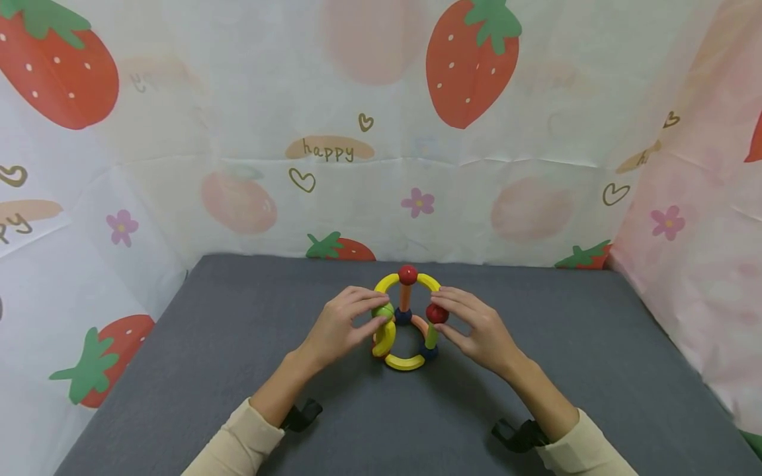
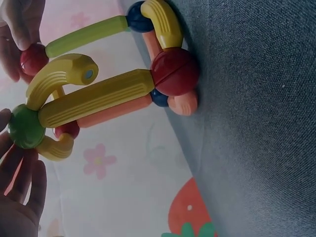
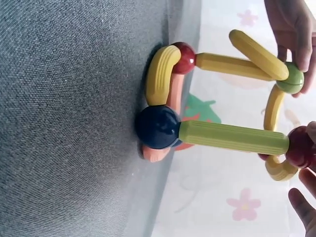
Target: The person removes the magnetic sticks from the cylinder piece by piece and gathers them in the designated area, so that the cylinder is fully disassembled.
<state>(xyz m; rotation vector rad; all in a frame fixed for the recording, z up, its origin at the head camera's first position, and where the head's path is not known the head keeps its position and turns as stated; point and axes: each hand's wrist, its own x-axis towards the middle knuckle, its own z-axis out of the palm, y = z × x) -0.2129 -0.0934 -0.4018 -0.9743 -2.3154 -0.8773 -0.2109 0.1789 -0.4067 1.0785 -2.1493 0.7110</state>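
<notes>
A frame of toy balls and rods stands on the table. My left hand [image 1: 342, 327] pinches its upper green ball [image 2: 27, 127], while my right hand [image 1: 482, 330] pinches an upper red ball [image 3: 301, 147]. From the green ball a curved yellow rod [image 2: 69, 69] sticks out with one end free. A straight yellow rod [image 2: 98, 98] links the green ball to a lower red ball [image 2: 175, 71]. Below the right hand's ball, a light-green rod [image 3: 232, 138] runs down to a dark blue ball [image 3: 158, 127]. Another red ball [image 1: 407, 275] tops an orange rod [image 1: 405, 299] at the back.
The grey table [image 1: 226, 383] surrounds the frame. Behind it and at both sides hang white and pink cloths with strawberries [image 1: 473, 66], flowers and hearts. Each wrist wears a black strap mount, the left one [image 1: 303, 415] and the right one [image 1: 518, 435] low over the table.
</notes>
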